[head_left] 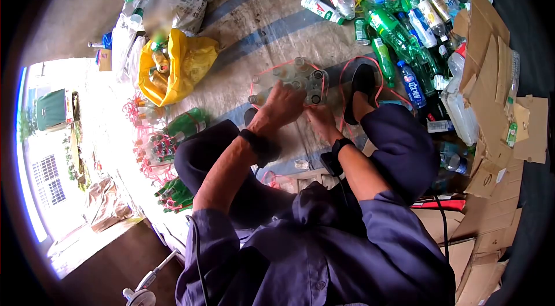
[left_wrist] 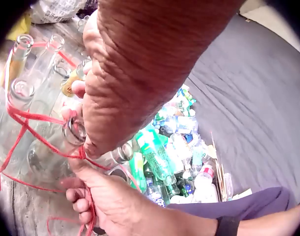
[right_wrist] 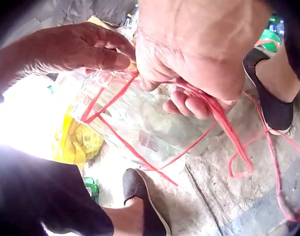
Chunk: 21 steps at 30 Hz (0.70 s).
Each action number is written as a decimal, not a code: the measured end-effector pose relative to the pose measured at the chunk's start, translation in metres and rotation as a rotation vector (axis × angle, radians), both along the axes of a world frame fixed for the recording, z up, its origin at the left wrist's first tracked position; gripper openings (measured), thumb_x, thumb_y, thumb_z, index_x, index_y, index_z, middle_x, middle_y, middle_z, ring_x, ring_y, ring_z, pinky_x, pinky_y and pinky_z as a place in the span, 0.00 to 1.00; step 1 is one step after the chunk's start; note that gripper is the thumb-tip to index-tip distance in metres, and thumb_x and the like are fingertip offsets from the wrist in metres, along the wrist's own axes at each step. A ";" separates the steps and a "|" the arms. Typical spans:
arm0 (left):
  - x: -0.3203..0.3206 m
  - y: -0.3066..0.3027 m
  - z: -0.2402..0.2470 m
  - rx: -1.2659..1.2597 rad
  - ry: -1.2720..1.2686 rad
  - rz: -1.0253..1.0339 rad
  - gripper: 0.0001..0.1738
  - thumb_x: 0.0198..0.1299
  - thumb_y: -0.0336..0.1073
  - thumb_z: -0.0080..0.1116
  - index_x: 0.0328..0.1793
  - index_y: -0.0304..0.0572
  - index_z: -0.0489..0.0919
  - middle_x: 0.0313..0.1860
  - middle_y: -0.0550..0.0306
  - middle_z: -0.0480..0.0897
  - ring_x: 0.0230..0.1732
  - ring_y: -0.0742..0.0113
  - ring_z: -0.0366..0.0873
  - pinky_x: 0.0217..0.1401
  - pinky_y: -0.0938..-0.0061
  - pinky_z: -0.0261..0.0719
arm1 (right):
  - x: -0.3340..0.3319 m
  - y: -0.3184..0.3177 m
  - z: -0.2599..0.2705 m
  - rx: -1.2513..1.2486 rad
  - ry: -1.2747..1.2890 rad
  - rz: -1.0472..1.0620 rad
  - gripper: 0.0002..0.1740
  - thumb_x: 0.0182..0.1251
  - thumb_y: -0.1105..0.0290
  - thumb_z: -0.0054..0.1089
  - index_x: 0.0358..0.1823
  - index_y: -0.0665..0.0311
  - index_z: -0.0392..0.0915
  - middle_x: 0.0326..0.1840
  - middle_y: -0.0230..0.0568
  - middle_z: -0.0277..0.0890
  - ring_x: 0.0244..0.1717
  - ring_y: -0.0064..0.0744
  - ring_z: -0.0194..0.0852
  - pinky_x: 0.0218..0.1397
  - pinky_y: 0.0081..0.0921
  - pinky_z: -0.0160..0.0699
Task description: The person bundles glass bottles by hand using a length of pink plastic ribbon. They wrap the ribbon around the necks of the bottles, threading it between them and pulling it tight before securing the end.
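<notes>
Clear glass bottles (head_left: 299, 82) stand upright in a cluster on the floor, circled by red twine (left_wrist: 37, 117) that crosses between their necks. My left hand (head_left: 280, 104) (left_wrist: 135, 73) (right_wrist: 76, 51) is over the near side of the cluster, its thumb and finger pinching the twine by a bottle neck. Close beside it, my right hand (head_left: 322, 121) (left_wrist: 120, 201) (right_wrist: 194, 54) has its fingers curled round a looped bunch of the red twine (right_wrist: 223, 123), its thumb near the crossing. Part of the left fingers' grip is hidden behind the hand in the left wrist view.
Loose plastic bottles (head_left: 399, 34) lie in a pile at the right, beside cardboard (head_left: 488, 57). A yellow bag (head_left: 193, 63) with cans and tied bottle bundles (head_left: 188, 124) are at the left. Shoes (head_left: 362, 79) (right_wrist: 275, 98) flank the cluster; loose twine trails near one.
</notes>
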<state>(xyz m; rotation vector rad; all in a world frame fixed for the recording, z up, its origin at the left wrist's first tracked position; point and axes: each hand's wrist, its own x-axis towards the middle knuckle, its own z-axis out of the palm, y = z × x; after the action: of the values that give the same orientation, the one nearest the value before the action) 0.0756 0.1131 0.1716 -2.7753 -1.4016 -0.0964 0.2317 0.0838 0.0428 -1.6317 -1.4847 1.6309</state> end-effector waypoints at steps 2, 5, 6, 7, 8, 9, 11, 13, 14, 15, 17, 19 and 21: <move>0.001 0.011 0.023 -0.080 0.011 0.055 0.23 0.55 0.43 0.64 0.57 0.48 0.79 0.42 0.52 0.83 0.51 0.55 0.80 0.58 0.45 0.71 | 0.002 0.000 0.007 0.057 -0.017 -0.007 0.22 0.66 0.51 0.57 0.26 0.63 0.81 0.18 0.34 0.76 0.20 0.26 0.74 0.24 0.30 0.68; -0.009 0.032 0.060 -0.589 0.072 0.180 0.09 0.55 0.39 0.61 0.38 0.44 0.82 0.32 0.44 0.84 0.38 0.44 0.83 0.43 0.54 0.79 | 0.000 -0.004 -0.006 0.078 -0.036 -0.025 0.20 0.67 0.50 0.56 0.33 0.60 0.85 0.25 0.41 0.81 0.28 0.38 0.80 0.32 0.35 0.75; -0.019 0.033 0.061 -0.590 0.074 0.180 0.09 0.55 0.39 0.61 0.38 0.44 0.82 0.32 0.44 0.84 0.38 0.44 0.83 0.43 0.54 0.79 | 0.000 -0.005 -0.011 0.042 -0.038 -0.038 0.20 0.68 0.49 0.56 0.37 0.56 0.87 0.31 0.47 0.84 0.34 0.48 0.84 0.37 0.40 0.79; -0.031 0.032 0.056 -0.575 0.028 0.222 0.08 0.55 0.37 0.60 0.38 0.44 0.82 0.32 0.45 0.84 0.38 0.45 0.83 0.42 0.54 0.79 | 0.001 -0.005 -0.009 0.042 -0.036 -0.038 0.20 0.68 0.49 0.56 0.37 0.56 0.87 0.31 0.47 0.84 0.34 0.48 0.84 0.37 0.40 0.79; -0.042 0.033 0.052 -0.559 -0.017 0.264 0.07 0.55 0.36 0.58 0.38 0.44 0.82 0.32 0.46 0.84 0.38 0.45 0.83 0.42 0.54 0.79 | 0.002 -0.005 -0.007 0.086 -0.014 -0.022 0.20 0.68 0.49 0.56 0.36 0.57 0.87 0.32 0.47 0.84 0.35 0.48 0.84 0.38 0.40 0.79; -0.056 0.034 0.038 -0.563 -0.041 0.290 0.07 0.56 0.33 0.55 0.38 0.44 0.82 0.32 0.47 0.84 0.38 0.45 0.83 0.41 0.56 0.79 | 0.003 -0.004 -0.005 0.131 0.007 -0.007 0.20 0.68 0.50 0.56 0.36 0.57 0.87 0.32 0.47 0.84 0.36 0.47 0.84 0.38 0.40 0.80; -0.062 0.032 0.037 -0.552 -0.118 0.325 0.07 0.56 0.32 0.55 0.38 0.43 0.83 0.32 0.47 0.85 0.39 0.45 0.83 0.42 0.57 0.80 | 0.000 -0.004 -0.008 0.141 -0.002 0.010 0.19 0.69 0.51 0.55 0.36 0.57 0.87 0.33 0.47 0.84 0.36 0.47 0.84 0.39 0.39 0.80; -0.062 0.030 0.036 -0.541 -0.197 0.360 0.07 0.56 0.31 0.55 0.38 0.43 0.83 0.32 0.47 0.85 0.39 0.46 0.84 0.42 0.57 0.80 | -0.003 -0.005 -0.020 0.152 -0.012 0.027 0.19 0.69 0.52 0.54 0.36 0.57 0.86 0.33 0.47 0.84 0.36 0.47 0.84 0.39 0.39 0.80; -0.060 0.028 0.035 -0.484 -0.229 0.419 0.07 0.56 0.31 0.55 0.37 0.42 0.83 0.33 0.46 0.85 0.39 0.46 0.84 0.42 0.58 0.81 | -0.005 -0.006 -0.029 0.224 -0.039 0.054 0.19 0.69 0.53 0.53 0.36 0.58 0.86 0.33 0.48 0.84 0.36 0.47 0.83 0.40 0.39 0.80; -0.058 0.028 0.033 -0.429 -0.262 0.476 0.08 0.56 0.30 0.55 0.37 0.42 0.84 0.34 0.46 0.85 0.40 0.46 0.84 0.43 0.59 0.81 | -0.005 -0.005 -0.026 0.294 -0.069 0.082 0.19 0.69 0.54 0.51 0.35 0.60 0.85 0.32 0.49 0.83 0.36 0.48 0.83 0.40 0.39 0.80; -0.057 0.026 0.031 -0.411 -0.290 0.480 0.07 0.56 0.30 0.55 0.37 0.41 0.84 0.34 0.45 0.85 0.40 0.46 0.84 0.43 0.59 0.81 | -0.003 -0.005 -0.019 0.276 -0.079 0.060 0.18 0.69 0.56 0.50 0.34 0.61 0.83 0.32 0.50 0.83 0.36 0.50 0.82 0.40 0.40 0.80; -0.058 0.026 0.029 -0.393 -0.317 0.486 0.07 0.56 0.30 0.55 0.36 0.41 0.84 0.34 0.45 0.85 0.40 0.46 0.84 0.44 0.59 0.81 | -0.002 -0.005 -0.017 0.258 -0.087 0.040 0.17 0.69 0.59 0.49 0.33 0.63 0.82 0.32 0.50 0.82 0.35 0.51 0.82 0.39 0.41 0.80; -0.059 0.026 0.028 -0.375 -0.379 0.478 0.06 0.56 0.28 0.55 0.36 0.39 0.83 0.34 0.43 0.84 0.39 0.45 0.84 0.43 0.60 0.81 | 0.000 -0.003 -0.017 0.607 -0.328 0.298 0.15 0.68 0.62 0.48 0.31 0.66 0.78 0.31 0.50 0.80 0.34 0.52 0.81 0.38 0.42 0.80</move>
<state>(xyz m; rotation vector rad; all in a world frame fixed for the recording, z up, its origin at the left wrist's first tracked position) 0.0165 0.1388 0.1995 -2.6846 -2.3596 -0.3993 0.2321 0.0804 0.0262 -1.4067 -2.2036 0.9022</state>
